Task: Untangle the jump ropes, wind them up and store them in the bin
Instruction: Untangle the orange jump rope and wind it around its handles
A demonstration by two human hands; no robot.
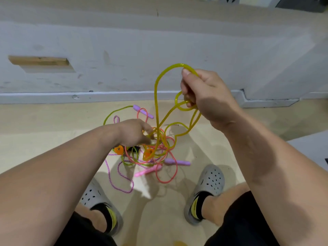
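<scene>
Untangling is the step in hand: the yellow rope [156,89] is being drawn up out of the tangle [159,148], and no rope is wound or stored yet. The right hand [204,96] is raised above the pile with its fingers [185,94] curled round a few gathered loops of that rope. The thumb presses the top of one tall loop, which arches up and drops back into the knot. The left hand [134,133] is down at the pile, fingers bent onto the spot where a yellow strand meets the heap. Blur hides whether they pinch that strand or only hold the mass down.

The remaining ropes lie on the floor [53,121] between the person's grey clogs [211,178]: a coral rope [174,174], a purple cord [122,174] and a green rope [115,110]. Purple handles [177,162], a pink handle [147,171] and orange handles [119,150] are mixed in. No bin is in view.

The next move likely calls for the lower hand to pin or part the other cords while the raised hand feeds the yellow length through its crossings. A hard pull would probably tighten the knot. The orange handles, half buried, may need threading out before winding can begin.
</scene>
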